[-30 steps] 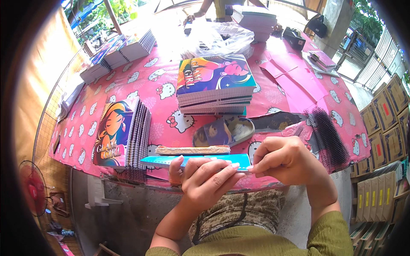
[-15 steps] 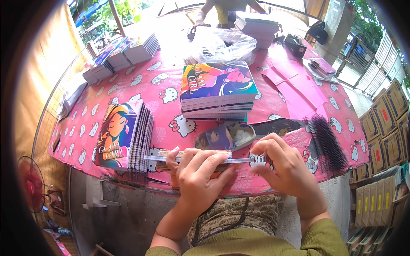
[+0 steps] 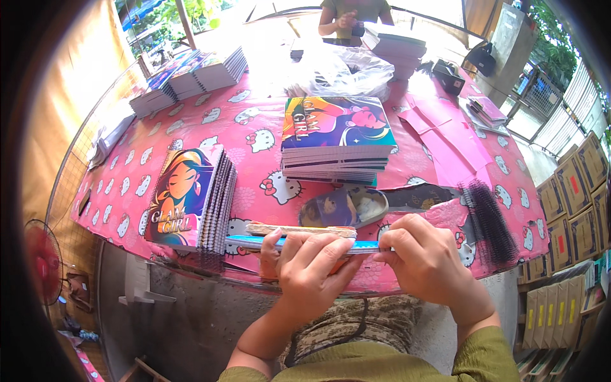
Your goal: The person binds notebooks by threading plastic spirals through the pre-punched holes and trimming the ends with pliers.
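My left hand is closed around a thin notebook, held edge-on over the table's near edge, its blue cover edge facing up. At the notebook's right end, my right hand pinches with thumb and forefinger; any wire coil there is hidden by the fingers. Just behind the notebook lies a worn, tan block. Beyond it sits a shallow oval dish with a printed piece inside. To the left stands a stack of spiral-bound notebooks with colourful covers. A heap of black wire coils lies right of my right hand.
A tied notebook stack stands mid-table, with pink sheets to its right. Clear plastic bags and more notebooks lie farther back. Another person stands across the table. Cardboard boxes rise at the right.
The notebook now shows a blue edge where white ruled page edges showed before. The pale coil by my right fingers is out of sight. The person opposite has raised their hands.
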{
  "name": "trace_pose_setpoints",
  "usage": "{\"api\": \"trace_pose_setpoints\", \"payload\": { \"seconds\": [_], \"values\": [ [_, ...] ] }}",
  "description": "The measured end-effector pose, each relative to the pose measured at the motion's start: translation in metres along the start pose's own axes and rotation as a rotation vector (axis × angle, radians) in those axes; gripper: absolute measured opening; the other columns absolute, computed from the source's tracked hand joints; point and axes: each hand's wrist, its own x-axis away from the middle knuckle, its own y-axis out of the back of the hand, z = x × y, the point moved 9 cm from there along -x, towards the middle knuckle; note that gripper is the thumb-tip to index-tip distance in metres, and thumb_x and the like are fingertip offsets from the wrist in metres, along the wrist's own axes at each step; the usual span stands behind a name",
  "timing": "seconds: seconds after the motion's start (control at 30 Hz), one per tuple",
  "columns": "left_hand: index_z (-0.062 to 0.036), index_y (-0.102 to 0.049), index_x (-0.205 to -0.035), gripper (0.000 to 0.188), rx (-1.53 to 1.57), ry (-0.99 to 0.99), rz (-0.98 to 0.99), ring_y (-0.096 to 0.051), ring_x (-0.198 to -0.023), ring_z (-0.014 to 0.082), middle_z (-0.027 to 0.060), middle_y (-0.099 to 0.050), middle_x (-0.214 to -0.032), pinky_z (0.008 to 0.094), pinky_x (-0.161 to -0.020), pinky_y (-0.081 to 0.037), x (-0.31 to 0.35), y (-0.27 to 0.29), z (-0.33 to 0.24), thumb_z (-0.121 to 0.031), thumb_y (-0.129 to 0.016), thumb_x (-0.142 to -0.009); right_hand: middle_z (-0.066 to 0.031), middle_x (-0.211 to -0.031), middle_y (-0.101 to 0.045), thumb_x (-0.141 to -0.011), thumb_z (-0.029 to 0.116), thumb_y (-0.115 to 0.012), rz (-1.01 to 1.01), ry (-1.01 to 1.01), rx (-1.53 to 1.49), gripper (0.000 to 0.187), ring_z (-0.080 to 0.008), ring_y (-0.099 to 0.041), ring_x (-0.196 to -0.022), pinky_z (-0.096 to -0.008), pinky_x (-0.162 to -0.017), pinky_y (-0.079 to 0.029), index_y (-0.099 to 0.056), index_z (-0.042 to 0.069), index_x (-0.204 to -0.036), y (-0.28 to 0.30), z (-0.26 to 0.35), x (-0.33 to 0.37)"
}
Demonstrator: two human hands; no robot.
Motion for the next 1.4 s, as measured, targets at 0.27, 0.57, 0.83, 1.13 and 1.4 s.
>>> {"api": "trace_pose_setpoints", "payload": {
  "seconds": [0.27,0.57,0.83,1.13,1.4],
  "values": [
    [-0.0153,-0.071,-0.089,0.029,-0.042,-0.035,-0.040,-0.058,-0.079,0.0144,-0.0045,-0.068,-0.085,0.0389,-0.094,-0.027,0.001,0.005,-0.006,-0.026,-0.084,-0.065,-0.0111,-0.076,-0.063,-0.084,0.025,-0.070,0.404,0.043,-0.380,0.027,-0.0268,-0.065,-0.070,-0.0366,-0.061,-0.051,-0.060,0.001,-0.087,-0.005,-0.031,-0.042],
    [-0.0138,-0.064,-0.095,0.034,-0.035,0.011,-0.090,-0.059,-0.078,0.0163,-0.0021,-0.066,-0.083,0.0354,-0.083,-0.031,-0.002,0.006,0.002,-0.024,-0.083,-0.068,-0.0127,-0.085,-0.059,-0.072,0.007,-0.077,0.006,-0.070,-0.303,0.021,-0.0262,-0.063,-0.069,-0.0344,-0.058,-0.050,-0.062,0.001,-0.086,-0.007,-0.014,-0.007],
    [-0.0138,-0.063,-0.090,0.033,-0.010,0.012,-0.107,-0.059,-0.077,0.0168,-0.0039,-0.065,-0.079,0.0338,-0.081,-0.031,-0.002,0.007,0.004,-0.022,-0.084,-0.066,-0.0115,-0.084,-0.059,-0.075,0.009,-0.074,-0.053,-0.147,-0.165,0.024,-0.0290,-0.062,-0.068,-0.0370,-0.055,-0.050,-0.062,0.002,-0.095,0.005,-0.006,-0.009],
    [-0.0133,-0.062,-0.088,0.031,0.023,-0.001,-0.094,-0.059,-0.075,0.0178,-0.0023,-0.066,-0.079,0.0357,-0.081,-0.032,-0.005,0.008,0.002,-0.019,-0.083,-0.066,-0.0104,-0.079,-0.058,-0.077,0.006,-0.071,-0.064,-0.016,-0.131,0.016,-0.0279,-0.061,-0.069,-0.0371,-0.057,-0.048,-0.062,0.002,-0.090,-0.004,-0.005,-0.003],
    [-0.0136,-0.061,-0.088,0.031,0.040,0.006,-0.071,-0.060,-0.076,0.0167,-0.0027,-0.067,-0.080,0.0357,-0.082,-0.032,-0.005,0.008,0.003,-0.018,-0.083,-0.066,-0.0090,-0.079,-0.060,-0.077,0.008,-0.069,-0.005,0.007,-0.051,0.011,-0.0278,-0.060,-0.073,-0.0392,-0.062,-0.049,-0.062,0.005,-0.084,-0.008,0.000,-0.011]
  ]
}}
